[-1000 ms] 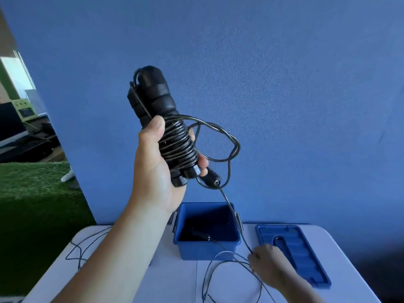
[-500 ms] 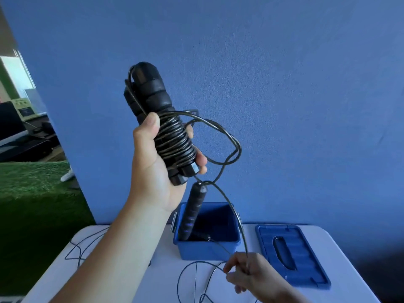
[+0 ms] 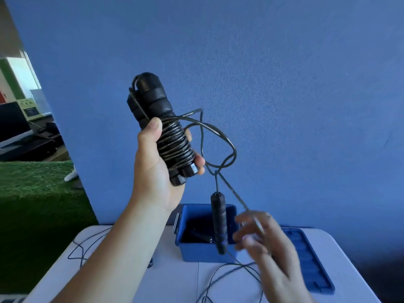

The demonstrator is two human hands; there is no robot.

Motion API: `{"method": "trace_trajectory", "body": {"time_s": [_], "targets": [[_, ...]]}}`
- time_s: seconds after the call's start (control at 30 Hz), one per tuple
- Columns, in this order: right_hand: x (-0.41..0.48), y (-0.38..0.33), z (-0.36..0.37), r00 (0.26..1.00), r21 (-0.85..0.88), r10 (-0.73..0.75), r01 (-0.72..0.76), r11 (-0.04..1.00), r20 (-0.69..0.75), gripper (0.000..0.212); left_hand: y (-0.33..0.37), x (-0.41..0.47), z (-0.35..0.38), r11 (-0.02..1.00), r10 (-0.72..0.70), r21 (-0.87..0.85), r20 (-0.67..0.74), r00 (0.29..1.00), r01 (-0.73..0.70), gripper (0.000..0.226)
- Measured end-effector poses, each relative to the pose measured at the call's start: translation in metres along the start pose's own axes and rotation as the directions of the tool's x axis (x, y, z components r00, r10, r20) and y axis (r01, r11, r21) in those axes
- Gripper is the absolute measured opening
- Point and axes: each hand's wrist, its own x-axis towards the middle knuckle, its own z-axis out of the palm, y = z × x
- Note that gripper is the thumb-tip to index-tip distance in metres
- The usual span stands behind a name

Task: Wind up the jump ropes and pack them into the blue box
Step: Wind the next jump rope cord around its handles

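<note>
In the head view, the left hand (image 3: 157,169) is raised in front of the blue wall (image 3: 284,84), with its fingers closed around a bundle of black handles (image 3: 161,127) that has cord wound around it. A loose loop of cord (image 3: 227,145) hangs from the bundle, and one more handle (image 3: 218,221) dangles from it over the blue box (image 3: 196,252). The box stands open at the back edge of the table (image 3: 170,285). The right hand (image 3: 269,248) is blurred, its fingers half open, and seems to pinch the cord; I cannot tell surely. The lid (image 3: 314,259) lies right of the box. More cord lies near the left edge of the table.
</note>
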Motion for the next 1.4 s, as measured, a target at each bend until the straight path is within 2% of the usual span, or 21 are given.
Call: {"method": "trace_trajectory", "body": {"time_s": [0.07, 0.13, 0.17, 0.2, 0.23, 0.3, 0.43, 0.53, 0.7, 0.83, 0.97, 1.03, 1.13, 1.23, 1.4], "targets": [[0.01, -0.02, 0.003, 0.991, 0.055, -0.122, 0.125, 0.991, -0.055, 0.026, -0.003, 0.001, 0.0, 0.999, -0.035, 0.018, -0.041, 0.999, 0.036, 0.033], [0.025, -0.036, 0.0, 0.986, 0.158, -0.164, 0.165, 0.974, -0.019, 0.023, -0.007, 0.0, -0.001, 0.996, -0.083, 0.036, -0.104, 0.991, 0.088, 0.03], [0.032, -0.042, -0.003, 0.985, 0.21, -0.171, 0.168, 0.963, -0.003, 0.034, -0.01, 0.0, -0.001, 0.993, -0.102, 0.042, -0.134, 0.986, 0.109, 0.031], [0.04, -0.05, -0.004, 0.984, 0.258, -0.174, 0.16, 0.953, 0.031, 0.043, -0.014, 0.0, -0.002, 0.991, -0.115, 0.052, -0.155, 0.981, 0.124, 0.032], [0.047, -0.056, -0.005, 0.983, 0.304, -0.177, 0.152, 0.94, 0.057, 0.043, -0.017, 0.0, -0.002, 0.988, -0.124, 0.066, -0.166, 0.978, 0.137, 0.032], [0.061, -0.068, -0.005, 0.982, 0.34, -0.167, 0.128, 0.932, 0.09, 0.032, -0.023, -0.001, -0.002, 0.982, -0.146, 0.091, -0.17, 0.974, 0.163, 0.031], [0.085, -0.078, -0.001, 0.986, 0.301, -0.051, 0.001, 0.954, 0.16, 0.04, -0.03, 0.0, -0.004, 0.97, -0.17, 0.147, -0.143, 0.975, 0.191, 0.035], [0.099, -0.08, 0.001, 0.987, 0.271, 0.038, -0.08, 0.959, 0.159, 0.042, -0.038, -0.001, -0.007, 0.95, -0.189, 0.223, -0.156, 0.97, 0.221, 0.036], [0.114, -0.091, 0.003, 0.989, 0.406, 0.042, -0.097, 0.909, 0.142, 0.041, -0.052, -0.007, -0.017, 0.919, -0.243, 0.266, -0.195, 0.95, 0.29, 0.025], [0.124, -0.099, 0.003, 0.988, 0.519, -0.01, -0.072, 0.852, 0.153, 0.043, -0.074, -0.018, -0.025, 0.874, -0.201, 0.405, -0.204, 0.958, 0.269, 0.015], [0.13, -0.111, 0.002, 0.994, 0.638, -0.071, -0.001, 0.77, 0.087, 0.046, -0.106, -0.03, -0.049, 0.788, -0.173, 0.566, -0.173, 0.97, 0.241, 0.017], [0.133, -0.122, -0.002, 0.995, 0.696, -0.101, 0.058, 0.716, 0.022, 0.048, -0.119, -0.035, -0.06, 0.721, -0.195, 0.628, -0.223, 0.955, 0.294, 0.015], [0.138, -0.138, -0.012, 0.986, 0.731, -0.162, 0.145, 0.666, -0.048, 0.051, -0.133, -0.044, -0.076, 0.719, -0.244, 0.58, -0.306, 0.92, 0.383, 0.007], [0.139, -0.141, -0.019, 0.985, 0.711, -0.164, 0.156, 0.686, -0.058, 0.051, -0.137, -0.046, -0.085, 0.756, -0.293, 0.503, -0.312, 0.904, 0.419, 0.011], [0.13, -0.12, -0.02, 0.998, 0.567, -0.049, 0.024, 0.824, 0.029, 0.045, -0.124, -0.033, -0.083, 0.813, -0.252, 0.427, -0.355, 0.9, 0.396, 0.017]]}}
